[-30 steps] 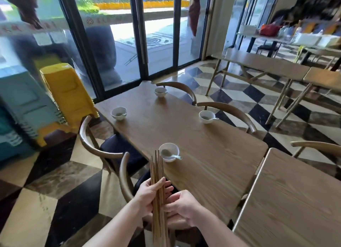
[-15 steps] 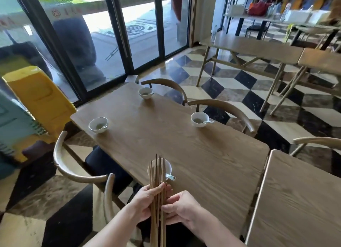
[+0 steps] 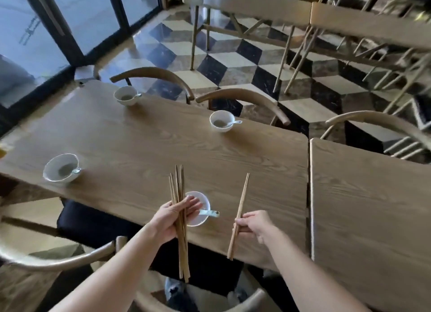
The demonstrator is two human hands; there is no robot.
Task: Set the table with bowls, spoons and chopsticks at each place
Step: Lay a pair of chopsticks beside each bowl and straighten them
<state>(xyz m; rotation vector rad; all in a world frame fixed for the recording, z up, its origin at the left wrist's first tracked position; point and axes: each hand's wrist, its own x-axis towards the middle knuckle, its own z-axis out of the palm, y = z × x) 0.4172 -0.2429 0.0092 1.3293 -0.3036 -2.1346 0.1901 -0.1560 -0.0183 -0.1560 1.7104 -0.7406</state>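
Wooden chopsticks are split between two hands over the near edge of the table [image 3: 140, 148]. In the head view, the left hand [image 3: 173, 215] reaches in from the lower left with its forearm stretched forward. Its fingers are wrapped round a bundle of chopsticks [image 3: 178, 188], gripped near the middle. The sticks stand almost upright in the picture, tips fanned slightly, lower ends hanging past the table edge. This hand partly hides the nearest bowl [image 3: 203, 202], whose spoon [image 3: 210, 213] pokes out to the right.

The right hand [image 3: 253, 224], just right of that bowl, pinches what looks like a single pair of chopsticks [image 3: 242, 199] between thumb and curled fingers, tips leaning up and rightward above the tabletop.

Three other white bowls hold spoons: one at the left edge [image 3: 61, 167], and a far-left [image 3: 126, 95] and a far-right [image 3: 221, 121] one along the far edge.
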